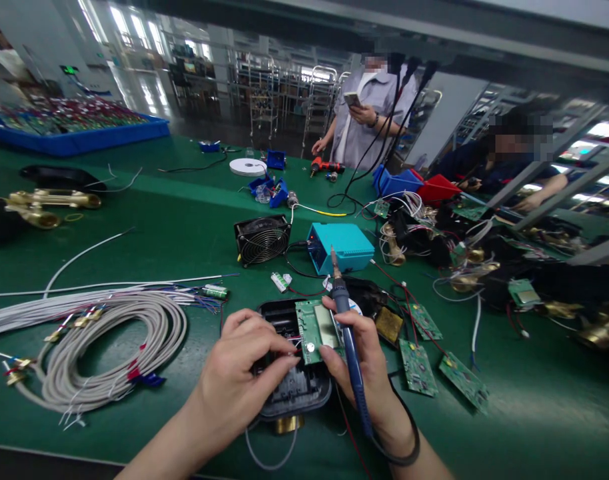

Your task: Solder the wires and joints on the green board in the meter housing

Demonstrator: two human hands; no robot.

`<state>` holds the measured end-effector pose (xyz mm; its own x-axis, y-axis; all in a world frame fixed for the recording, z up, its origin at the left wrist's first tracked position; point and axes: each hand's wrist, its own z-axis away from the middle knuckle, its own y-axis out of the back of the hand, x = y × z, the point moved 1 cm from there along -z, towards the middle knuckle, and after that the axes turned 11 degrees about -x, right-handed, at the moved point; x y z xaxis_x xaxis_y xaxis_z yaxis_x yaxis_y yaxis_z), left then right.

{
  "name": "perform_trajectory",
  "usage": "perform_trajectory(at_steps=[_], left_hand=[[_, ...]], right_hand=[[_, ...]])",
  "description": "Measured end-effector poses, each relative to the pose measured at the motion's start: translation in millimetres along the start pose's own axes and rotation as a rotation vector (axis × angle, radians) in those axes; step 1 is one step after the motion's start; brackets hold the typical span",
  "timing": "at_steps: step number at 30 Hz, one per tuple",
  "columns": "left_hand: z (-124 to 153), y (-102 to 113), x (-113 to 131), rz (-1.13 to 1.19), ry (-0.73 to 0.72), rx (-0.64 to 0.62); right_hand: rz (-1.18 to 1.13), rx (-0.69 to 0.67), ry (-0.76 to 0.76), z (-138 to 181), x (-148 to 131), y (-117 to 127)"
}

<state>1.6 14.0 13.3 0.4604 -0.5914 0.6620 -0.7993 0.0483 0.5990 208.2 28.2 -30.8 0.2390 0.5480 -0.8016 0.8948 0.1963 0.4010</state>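
A black plastic housing (289, 393) lies on the green table (184, 227) in front of me, on a brass fitting (288, 423). A green circuit board (315, 330) sits tilted over its top right. My left hand (239, 370) rests on the housing, fingers bent and pressing at the board's left edge. My right hand (359, 360) grips a blue soldering iron (345, 313), its tip pointing up and away, while its fingers also touch the board's right side.
A coil of grey cable (109, 340) lies at the left. Behind the housing stand a black fan (262, 239) and a teal soldering station (342, 247). Loose green boards (417, 367) and wired brass parts (464, 267) crowd the right. Two people are at the far side.
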Motion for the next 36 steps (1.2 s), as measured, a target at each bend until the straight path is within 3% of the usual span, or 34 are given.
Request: perform_trajectory(at_steps=[5, 17, 27, 31, 36], left_hand=[[-3, 2, -5, 0.156, 0.113, -0.042], [-1, -11, 0, -0.01, 0.142, 0.074], [-1, -17, 0, 0.12, 0.218, 0.023], [-2, -17, 0, 0.149, 0.258, 0.03], [-3, -16, 0, 0.164, 0.264, 0.051]], right_hand=[[0.018, 0.002, 0.003, -2, -3, 0], [0.013, -0.009, -0.004, -1, -2, 0], [0.04, 0.008, 0.033, -2, -4, 3], [0.116, 0.14, 0.195, 1, -3, 11], [0.02, 0.56, 0.173, 1, -10, 23]])
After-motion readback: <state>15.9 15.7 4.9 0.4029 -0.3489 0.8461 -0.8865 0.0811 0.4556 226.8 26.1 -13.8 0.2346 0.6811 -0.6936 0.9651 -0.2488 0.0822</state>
